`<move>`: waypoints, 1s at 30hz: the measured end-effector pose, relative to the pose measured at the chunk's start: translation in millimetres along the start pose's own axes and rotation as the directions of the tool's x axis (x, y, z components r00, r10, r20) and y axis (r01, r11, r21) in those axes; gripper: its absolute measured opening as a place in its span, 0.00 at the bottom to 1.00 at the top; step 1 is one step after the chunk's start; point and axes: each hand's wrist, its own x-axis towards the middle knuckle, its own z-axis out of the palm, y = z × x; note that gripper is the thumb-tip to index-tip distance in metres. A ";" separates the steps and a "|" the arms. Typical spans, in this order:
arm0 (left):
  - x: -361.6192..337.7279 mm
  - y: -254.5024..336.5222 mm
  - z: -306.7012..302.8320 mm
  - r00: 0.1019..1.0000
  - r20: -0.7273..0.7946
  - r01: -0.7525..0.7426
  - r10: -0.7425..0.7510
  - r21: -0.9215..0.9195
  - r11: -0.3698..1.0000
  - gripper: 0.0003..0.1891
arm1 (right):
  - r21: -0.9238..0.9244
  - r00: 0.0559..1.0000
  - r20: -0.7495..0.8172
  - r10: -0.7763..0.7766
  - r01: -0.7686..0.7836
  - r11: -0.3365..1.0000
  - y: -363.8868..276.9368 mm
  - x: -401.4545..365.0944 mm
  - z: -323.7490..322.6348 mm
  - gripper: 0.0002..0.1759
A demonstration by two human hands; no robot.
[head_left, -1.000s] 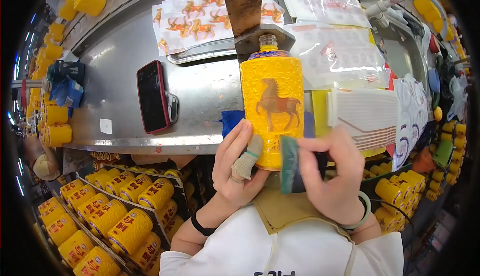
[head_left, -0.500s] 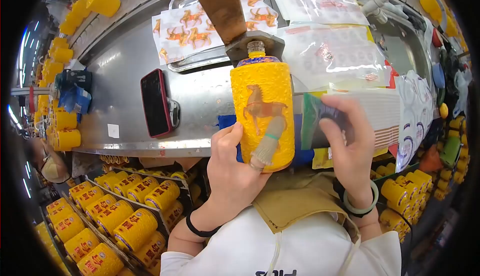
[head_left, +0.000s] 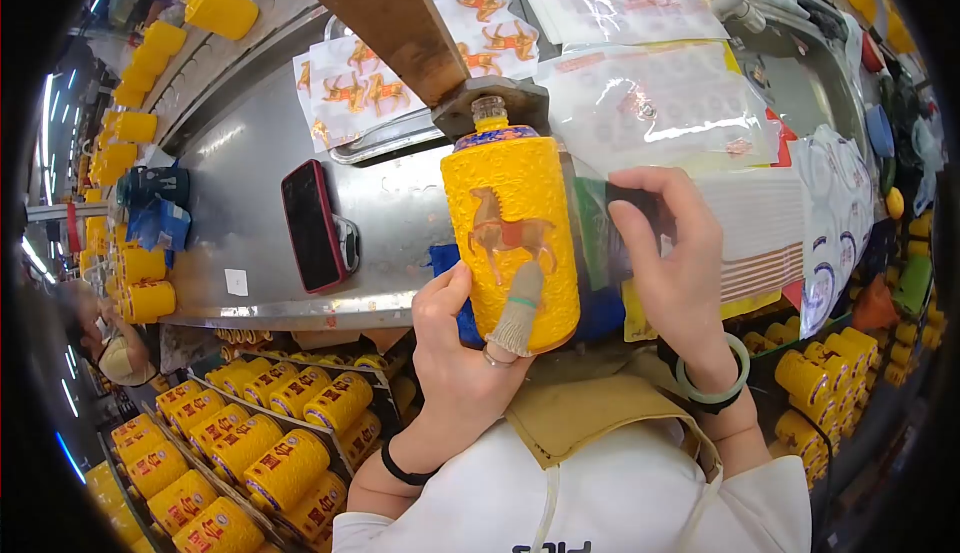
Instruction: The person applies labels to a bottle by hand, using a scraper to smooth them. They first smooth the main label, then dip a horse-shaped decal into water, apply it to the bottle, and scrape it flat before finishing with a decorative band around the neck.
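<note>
A yellow, rough-textured bottle (head_left: 552,258) with a clear glass neck is tilted slightly before me. On its front lies a brown horse picture (head_left: 500,233). My left hand (head_left: 462,348) is wrapped round the bottle's lower left side. Its thumb, in a ribbed finger cot (head_left: 515,318), presses just below the horse. To the bottle's right, my right hand (head_left: 675,248) pinches a thin flat piece with a green part (head_left: 594,228) between thumb and fingers. That piece's exact kind does not show. The bottle's neck sits at a metal plate (head_left: 530,103) on a wooden arm (head_left: 385,13).
Sheets of horse pictures (head_left: 355,83) lie on a metal tray behind. A phone (head_left: 310,223) rests on the steel table (head_left: 235,153) at left. Plastic-covered sheets (head_left: 640,103) are at right. Racks of yellow bottles (head_left: 285,468) stand below left; another person (head_left: 115,338) is at far left.
The view has shifted a little. The bottle leans more, its base to the right. My right hand and the green piece blur less, and the piece still lies beside the bottle's right edge.
</note>
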 end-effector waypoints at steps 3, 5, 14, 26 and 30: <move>1.2 1.9 -1.6 0.998 0.013 -0.069 0.068 0.073 0.995 0.40 | 0.229 0.998 -0.070 -0.009 0.024 0.973 -10.2 -2.7 4.3 0.11; -1.2 0.2 1.2 1.000 -0.003 -0.011 0.011 -0.011 1.000 0.40 | 0.201 0.997 -0.017 -0.082 0.083 0.976 -2.8 -1.4 10.0 0.11; -2.0 -7.6 3.7 0.997 -0.065 -0.050 0.047 -0.045 0.998 0.44 | -0.014 0.907 0.065 -0.417 0.418 0.908 -27.7 34.5 -9.2 0.16; -8.2 -15.3 9.6 0.982 -0.092 0.120 -0.165 -0.368 0.922 0.50 | 0.032 0.928 0.181 -0.326 0.326 0.945 -27.2 17.2 0.6 0.19; -9.3 -20.5 14.8 0.971 -0.058 0.168 -0.233 -0.530 0.831 0.48 | -0.022 0.885 0.280 -0.372 0.393 0.919 -40.2 19.7 -1.9 0.18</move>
